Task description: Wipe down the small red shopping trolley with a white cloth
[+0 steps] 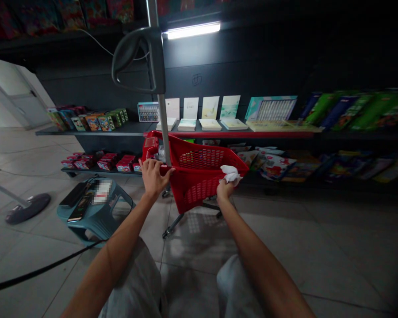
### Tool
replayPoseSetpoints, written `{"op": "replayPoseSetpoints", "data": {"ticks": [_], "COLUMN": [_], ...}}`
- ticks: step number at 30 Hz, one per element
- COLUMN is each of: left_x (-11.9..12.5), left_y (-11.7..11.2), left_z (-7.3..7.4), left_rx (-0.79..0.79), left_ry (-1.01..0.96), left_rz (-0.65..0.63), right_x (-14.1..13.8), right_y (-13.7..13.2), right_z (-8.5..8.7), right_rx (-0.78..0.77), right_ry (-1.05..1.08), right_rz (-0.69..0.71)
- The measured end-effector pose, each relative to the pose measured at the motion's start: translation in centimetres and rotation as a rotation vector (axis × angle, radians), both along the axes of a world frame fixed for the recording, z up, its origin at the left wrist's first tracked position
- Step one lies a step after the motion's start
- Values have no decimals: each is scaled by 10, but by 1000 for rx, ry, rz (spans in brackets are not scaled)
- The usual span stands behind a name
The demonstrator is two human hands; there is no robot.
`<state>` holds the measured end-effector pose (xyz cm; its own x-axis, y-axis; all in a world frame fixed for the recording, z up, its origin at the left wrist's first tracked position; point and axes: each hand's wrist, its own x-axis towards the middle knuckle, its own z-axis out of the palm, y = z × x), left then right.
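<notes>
A small red shopping cart (199,194) with perforated plastic sides stands before me on dark legs with wheels. My left hand (154,176) rests on the near rim at its left end, with the fingers bent over the edge and the thumb along it. In my right hand (225,189) is a crumpled white cloth (231,173), gripped against the cart's near side close to its right end. The cloth sticks up above the rim. A metal pole (162,110) with a dark grey looped bracket passes in front of the cart's left part.
Shelves (119,129) behind the cart hold small boxes, notepads, marker sets and bagged goods. A blue-grey stool (109,212) at left carries dark flat devices. A round pole base (28,208) stands farther left. A black cable (46,268) runs toward the stool. A tube light (194,30) glows above.
</notes>
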<state>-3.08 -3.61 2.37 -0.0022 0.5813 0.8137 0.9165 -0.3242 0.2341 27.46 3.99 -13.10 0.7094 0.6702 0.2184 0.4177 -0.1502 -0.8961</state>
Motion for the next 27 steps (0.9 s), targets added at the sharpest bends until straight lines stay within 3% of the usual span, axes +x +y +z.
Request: {"op": "replayPoseSetpoints", "data": {"ticks": [3,6,10,14,17,20,24,27], "left_x": [6,11,21,30,32,30,23,19], "left_y": [1,3,4,2,1,3,8,10], "left_z": [-1,-1,-1,-3,-4,-4,-1,1], "left_rx": [7,14,-1,-13,-30,-37,-32,-41], "left_ry": [10,7,-17,-17,-15,-13,-24,-41], "left_rz": [15,29,31,26,11,4,-4,-15], "right_x": [-32,-61,-101,-141,-155,-150,-130,-116], "right_y": [-8,-20,-37,-58,-69,-67,-55,-52], "right_z": [-4,-3,12,34,37,23,-10,-37], "right_rx": [19,98,233,431,519,555,588,522], "right_ry": [78,113,83,-85,-285,-461,-675,-823], "right_rz": [30,180,363,510,598,651,783,844]}}
